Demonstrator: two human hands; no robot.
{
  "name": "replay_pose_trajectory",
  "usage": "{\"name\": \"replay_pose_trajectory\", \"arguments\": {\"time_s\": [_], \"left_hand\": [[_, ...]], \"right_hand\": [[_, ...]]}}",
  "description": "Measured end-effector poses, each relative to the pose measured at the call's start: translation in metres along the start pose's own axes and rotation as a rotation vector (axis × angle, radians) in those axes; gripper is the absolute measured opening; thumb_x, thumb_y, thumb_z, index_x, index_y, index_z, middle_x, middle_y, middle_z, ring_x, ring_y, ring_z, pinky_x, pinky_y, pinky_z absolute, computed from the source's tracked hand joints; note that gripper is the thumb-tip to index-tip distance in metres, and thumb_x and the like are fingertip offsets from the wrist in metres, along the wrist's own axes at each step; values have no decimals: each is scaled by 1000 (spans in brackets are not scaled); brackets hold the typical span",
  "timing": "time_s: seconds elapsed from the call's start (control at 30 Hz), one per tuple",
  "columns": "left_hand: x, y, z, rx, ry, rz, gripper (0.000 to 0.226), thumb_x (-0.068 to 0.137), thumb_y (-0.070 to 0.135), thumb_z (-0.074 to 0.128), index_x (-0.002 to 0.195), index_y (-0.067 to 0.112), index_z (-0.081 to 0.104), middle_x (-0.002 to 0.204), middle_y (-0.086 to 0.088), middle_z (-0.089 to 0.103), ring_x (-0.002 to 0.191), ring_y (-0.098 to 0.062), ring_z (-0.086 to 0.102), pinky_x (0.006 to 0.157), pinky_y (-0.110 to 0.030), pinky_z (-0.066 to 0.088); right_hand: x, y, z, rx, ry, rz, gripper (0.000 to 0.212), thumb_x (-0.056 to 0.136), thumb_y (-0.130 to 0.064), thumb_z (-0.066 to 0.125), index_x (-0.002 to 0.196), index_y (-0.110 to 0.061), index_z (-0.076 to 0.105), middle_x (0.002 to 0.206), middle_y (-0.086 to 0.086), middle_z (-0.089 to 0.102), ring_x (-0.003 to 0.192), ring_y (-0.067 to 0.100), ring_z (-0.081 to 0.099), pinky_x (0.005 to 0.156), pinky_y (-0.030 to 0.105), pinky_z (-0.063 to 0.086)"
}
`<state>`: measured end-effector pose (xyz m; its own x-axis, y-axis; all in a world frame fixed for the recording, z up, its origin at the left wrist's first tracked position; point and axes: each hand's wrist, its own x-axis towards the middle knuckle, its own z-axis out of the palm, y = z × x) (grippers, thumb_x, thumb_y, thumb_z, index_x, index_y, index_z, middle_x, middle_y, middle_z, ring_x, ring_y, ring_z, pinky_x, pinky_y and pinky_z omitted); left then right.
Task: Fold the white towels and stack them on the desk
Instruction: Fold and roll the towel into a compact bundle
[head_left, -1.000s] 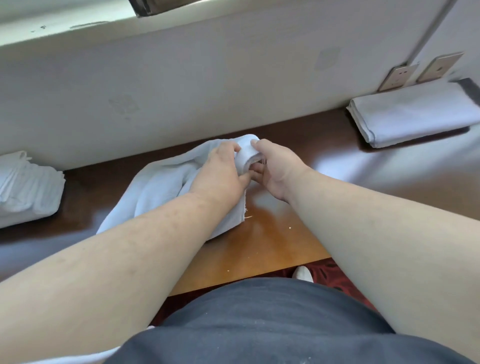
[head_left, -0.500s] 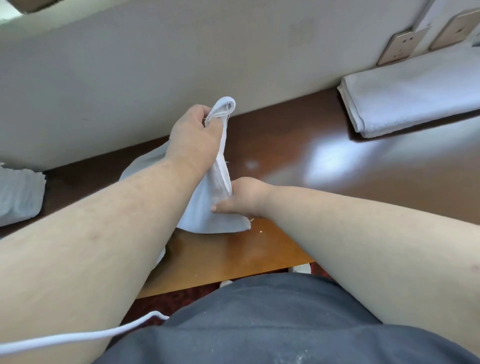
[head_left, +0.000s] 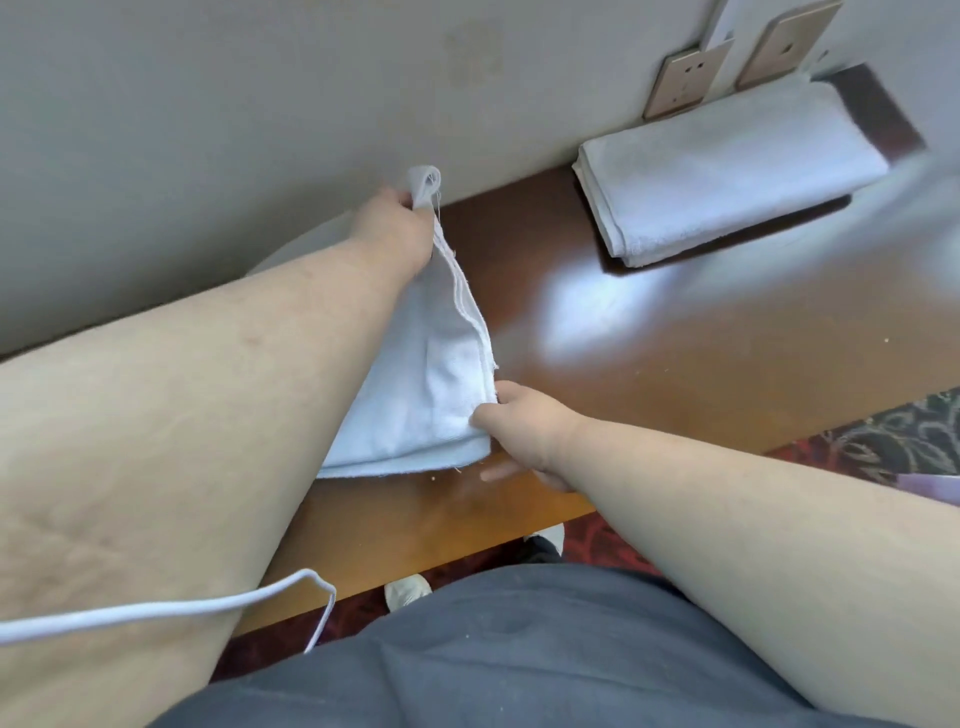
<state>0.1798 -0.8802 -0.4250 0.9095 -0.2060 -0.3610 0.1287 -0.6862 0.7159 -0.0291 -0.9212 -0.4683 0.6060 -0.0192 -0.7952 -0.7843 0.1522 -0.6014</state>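
A white towel (head_left: 421, 384) hangs stretched between my hands above the brown desk (head_left: 649, 353). My left hand (head_left: 395, 228) pinches its upper corner near the wall, raised off the desk. Lower down, my right hand (head_left: 524, 431) grips the towel's bottom corner close to the desk's front edge. The towel's lower hem droops onto the desk surface. A folded white towel (head_left: 727, 166) lies flat at the desk's back right, against the wall.
Two wall sockets (head_left: 685, 78) sit just above the folded towel. A white cord (head_left: 166, 608) crosses my left forearm. Patterned red carpet (head_left: 893, 441) shows beyond the desk's front edge, with a shoe (head_left: 408, 592) below.
My hands have parted: the left lifted one corner up toward the wall, the right slid down along the edge to the lower corner. The towel now hangs stretched instead of lying bunched.
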Motion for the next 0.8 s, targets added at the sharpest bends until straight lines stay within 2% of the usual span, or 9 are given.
{"name": "replay_pose_trajectory", "arguments": {"time_s": [0.07, 0.13, 0.27, 0.37, 0.43, 0.5, 0.57, 0.67, 0.8], "left_hand": [[-2, -12, 21, 30, -125, -30, 36, 96, 27, 49, 132, 27, 47, 123, -13, 61, 106, -32, 63, 91, -45, 51], [-12, -30, 37, 107, -236, -67, 43, 98, 30, 49, 140, 32, 41, 127, -13, 58, 106, -29, 60, 95, -40, 48], [-47, -75, 52, 406, -443, -4, 38, 98, 30, 52, 136, 29, 51, 135, -3, 54, 104, -20, 57, 86, -22, 42], [-67, -98, 48, 495, -506, 163, 37, 97, 21, 53, 134, 25, 55, 145, 0, 43, 126, -16, 47, 95, -13, 28], [-74, -108, 39, 542, -496, 195, 39, 96, 25, 54, 135, 30, 53, 145, 3, 40, 128, -14, 44, 98, -14, 26], [-78, -118, 28, 597, -441, 145, 41, 95, 31, 55, 136, 34, 50, 142, 2, 41, 125, -17, 47, 100, -25, 36], [-85, -130, 9, 627, -368, 65, 45, 94, 33, 55, 138, 34, 46, 140, 0, 41, 123, -19, 47, 99, -31, 41], [-98, -148, -22, 628, -263, -14, 50, 94, 33, 54, 142, 32, 42, 141, -1, 42, 126, -21, 45, 102, -37, 42], [-118, -167, -71, 617, -132, -71, 55, 95, 32, 50, 148, 31, 33, 149, -1, 37, 135, -23, 35, 108, -39, 37]], "right_hand": [[4, 8, -15, 80, 103, 75, 37, 91, -22, 41, 125, -29, 54, 108, -1, 65, 81, 20, 72, 77, 39, 61], [9, 13, -28, 94, 192, 134, 36, 96, -17, 37, 129, -24, 50, 102, 4, 64, 75, 18, 69, 68, 34, 62], [21, 13, -42, 24, 270, 260, 32, 101, -10, 40, 132, -16, 45, 94, 9, 61, 73, 19, 66, 53, 28, 59], [26, 5, -44, -166, 236, 317, 28, 99, -12, 46, 126, -7, 48, 88, 13, 65, 80, 22, 68, 59, 30, 60], [29, -3, -49, -511, 234, 281, 25, 92, -15, 57, 115, -6, 51, 95, 15, 70, 87, 27, 72, 77, 41, 61], [30, -15, -54, -824, 246, 239, 34, 86, -19, 67, 115, -7, 51, 114, 17, 66, 103, 33, 66, 90, 42, 54], [31, -30, -51, -1012, 279, 180, 46, 86, -23, 70, 124, -10, 49, 125, 17, 58, 110, 35, 59, 87, 40, 47], [35, -47, -35, -1111, 300, 25, 47, 89, -24, 62, 128, -13, 39, 121, 9, 55, 92, 29, 56, 72, 34, 45], [41, -67, 12, -1193, 234, -226, 53, 90, -33, 57, 137, -21, 38, 130, 4, 44, 116, 28, 47, 83, 38, 46]]}}
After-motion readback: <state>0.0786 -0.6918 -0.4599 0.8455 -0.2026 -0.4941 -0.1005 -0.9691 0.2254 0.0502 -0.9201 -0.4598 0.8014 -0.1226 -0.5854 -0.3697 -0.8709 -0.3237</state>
